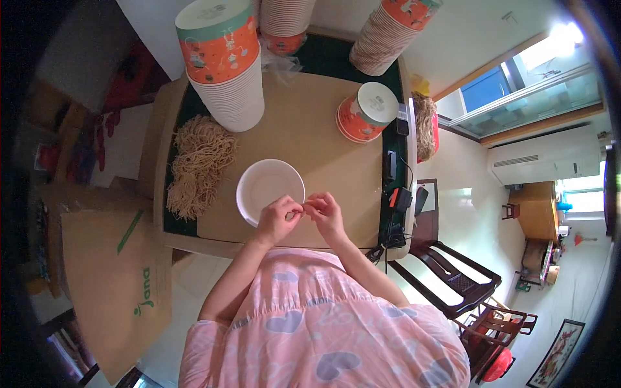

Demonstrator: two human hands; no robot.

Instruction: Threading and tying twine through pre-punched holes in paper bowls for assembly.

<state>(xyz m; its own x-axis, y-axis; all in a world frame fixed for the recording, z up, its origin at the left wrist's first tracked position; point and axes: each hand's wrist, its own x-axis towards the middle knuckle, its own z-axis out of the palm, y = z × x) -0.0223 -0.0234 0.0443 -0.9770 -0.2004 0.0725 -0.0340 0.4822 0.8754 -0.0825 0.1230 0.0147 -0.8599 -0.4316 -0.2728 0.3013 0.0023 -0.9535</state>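
Note:
My left hand [278, 218] and my right hand [323, 212] meet over the near right rim of a white round paper tub [253, 187]. The tub stands upright on a flat cardboard sheet [310, 123], with its open top toward me. Both hands pinch with thumb and fingertips close together. Whatever sits between the fingertips is too small to make out. Left of the tub lies a loose bundle of thin beige cord [200, 165]. A short stack of upturned tubs with orange and green print [362, 116] stands to the far right of the tub.
Tall stacks of upturned tubs stand at the table's far side: one left [226, 71], one behind [286, 19], one right [391, 35]. Chargers and cables [391, 236] line the right edge. A large cardboard box [116, 278] is at left, a dark wooden chair [453, 278] at right.

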